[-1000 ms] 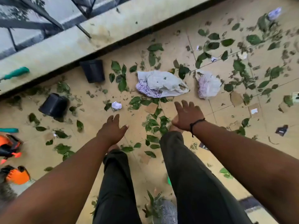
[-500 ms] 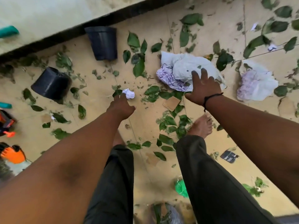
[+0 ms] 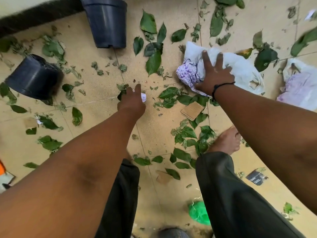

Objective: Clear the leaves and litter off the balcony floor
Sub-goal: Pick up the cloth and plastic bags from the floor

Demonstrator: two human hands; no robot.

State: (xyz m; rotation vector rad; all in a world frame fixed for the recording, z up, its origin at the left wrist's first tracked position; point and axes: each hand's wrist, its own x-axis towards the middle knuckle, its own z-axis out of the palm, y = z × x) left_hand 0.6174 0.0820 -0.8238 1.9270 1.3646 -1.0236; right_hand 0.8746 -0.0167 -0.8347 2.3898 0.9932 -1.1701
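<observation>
Head view: the left hand (image 3: 131, 102) hides most of a crumpled paper ball (image 3: 143, 97); its grip cannot be told. The right hand (image 3: 214, 74) presses spread fingers on a wrinkled white bag (image 3: 240, 67).

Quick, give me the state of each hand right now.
Left hand: fingers reaching onto a small crumpled paper ball; grasp cannot be told.
Right hand: open, fingers spread, pressing on the white plastic bag.

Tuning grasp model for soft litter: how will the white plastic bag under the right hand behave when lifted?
Probably floppy: the white plastic bag lies crumpled in folds under the right hand, so it should sag from any grip. Likely light for its size, thin film lying nearly flat. Possibly slippery; bunching a fold seems safer than pinching an edge.
</observation>
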